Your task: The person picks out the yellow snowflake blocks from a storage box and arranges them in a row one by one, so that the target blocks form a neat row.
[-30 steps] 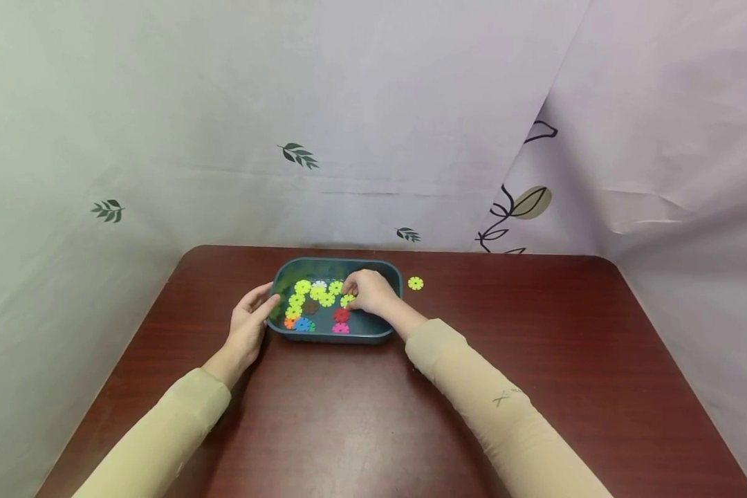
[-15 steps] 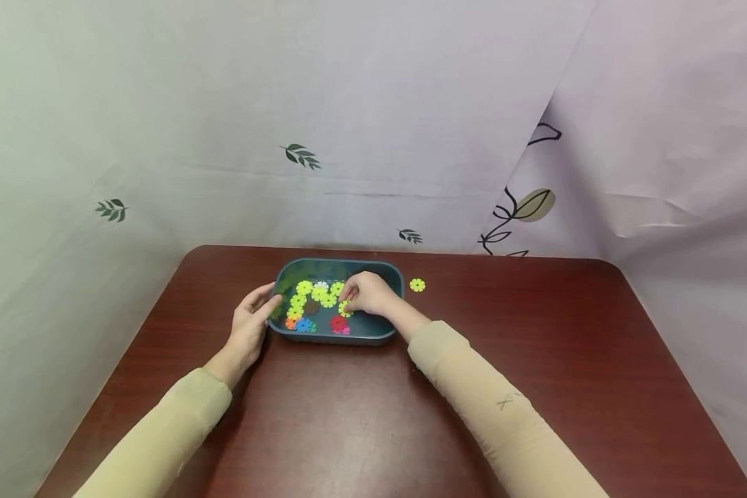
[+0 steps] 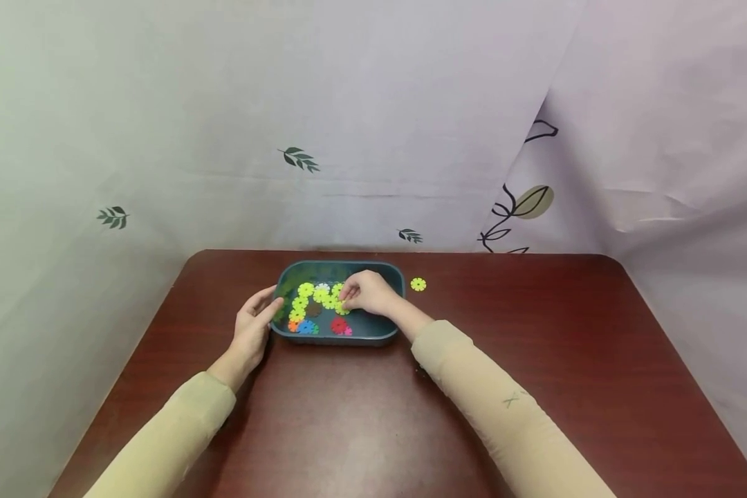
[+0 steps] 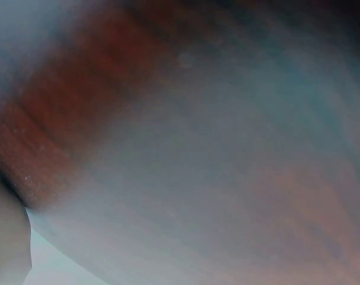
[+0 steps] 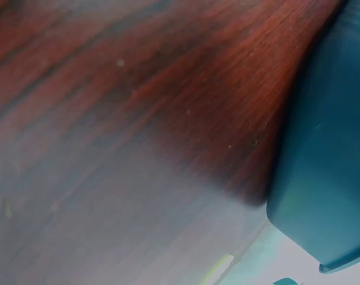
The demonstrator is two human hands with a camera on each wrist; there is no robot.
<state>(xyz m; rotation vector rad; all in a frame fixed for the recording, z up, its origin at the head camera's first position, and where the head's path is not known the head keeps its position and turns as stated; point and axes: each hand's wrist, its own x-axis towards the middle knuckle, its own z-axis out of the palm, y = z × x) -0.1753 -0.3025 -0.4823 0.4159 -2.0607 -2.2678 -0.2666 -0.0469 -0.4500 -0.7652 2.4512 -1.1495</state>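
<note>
Head: the left hand [image 3: 252,325] grips the tray [image 3: 369,325], whose long axis runs crosswise from it to the right hand [image 3: 370,292], pinching a yellow disc [image 3: 342,309] inside. Left wrist: blurred tabletop [image 4: 73,124]. Right wrist: tray wall [image 5: 328,154].

No word, number or brand can be read in any view. A small crossed mark [image 3: 510,400], rather like an X, stands on the right sleeve [image 3: 501,418], too blurred to read.
</note>
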